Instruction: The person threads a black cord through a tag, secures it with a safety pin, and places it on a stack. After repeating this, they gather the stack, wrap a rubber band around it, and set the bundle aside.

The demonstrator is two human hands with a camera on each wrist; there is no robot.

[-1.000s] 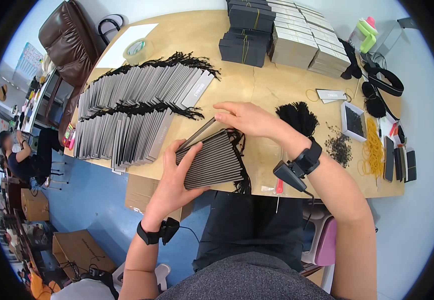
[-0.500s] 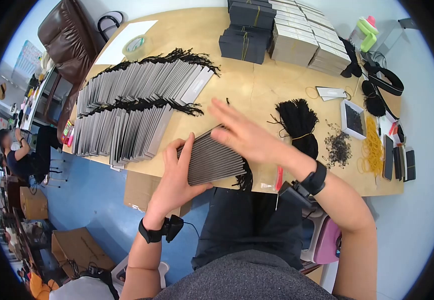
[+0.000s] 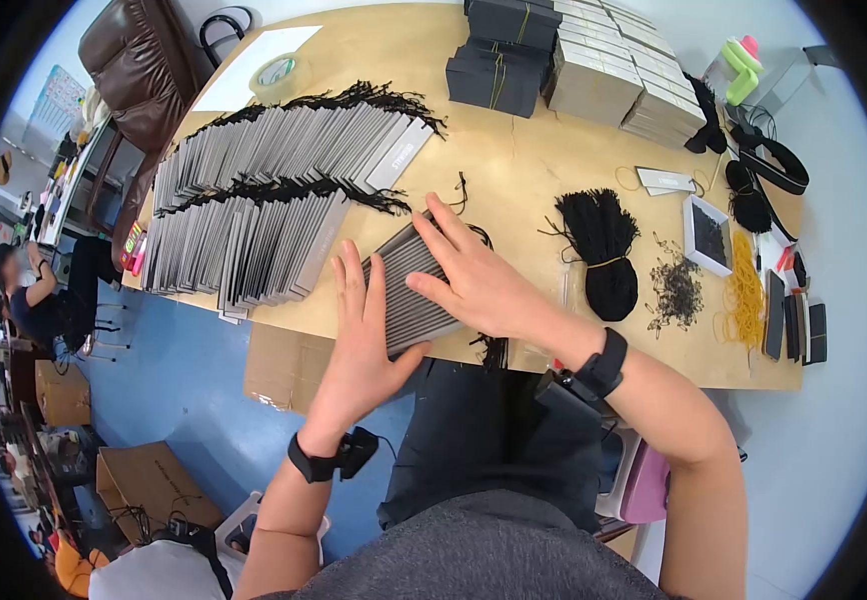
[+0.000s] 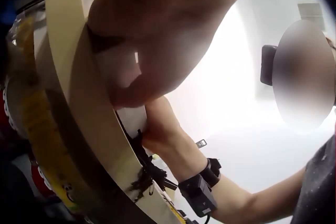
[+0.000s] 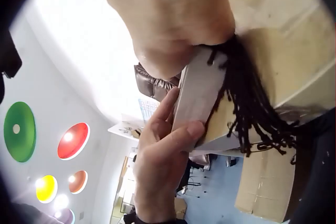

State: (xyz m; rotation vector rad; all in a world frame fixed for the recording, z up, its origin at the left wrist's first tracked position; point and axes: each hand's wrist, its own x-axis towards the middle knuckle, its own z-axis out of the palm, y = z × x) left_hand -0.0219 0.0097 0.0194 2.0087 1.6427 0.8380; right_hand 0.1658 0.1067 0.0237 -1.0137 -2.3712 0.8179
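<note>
Cards, thin and gray with black tassels, stand side by side in a tight bunch (image 3: 419, 315) near the front edge of the light wooden table (image 3: 524, 165), right in front of the person. Their tassels hang out at the person's right side of the bunch. The left hand (image 3: 362, 345) grips the bunch from the side, with the thumb at the near corner and the other fingers nearly straight along the side. The right hand (image 3: 489, 285) lies over the top of the bunch. Its fingers are straight and its thumb is spread wide from them; it does not curl round any card.

Just past the left hand, two long rows of gray cards lean on each other, a front row (image 3: 244, 250) and a back row (image 3: 284, 150), with black tassels along their far sides. Behind them, a clear roll of tape (image 3: 276, 78) sits by a white sheet (image 3: 244, 78).

Near the right hand lies a fat bundle of black strings (image 3: 604, 225) with a yellow band round it. Next come a loose pile of tiny dark bits (image 3: 676, 290), a white box (image 3: 696, 232) with dark bits inside, and a heap of yellow rubber bands (image 3: 744, 300). At the far side stand dark blocks (image 3: 492, 80) and pale stacks (image 3: 594, 85). A green bottle with a pink lid (image 3: 742, 72) is at the far right corner.
</note>
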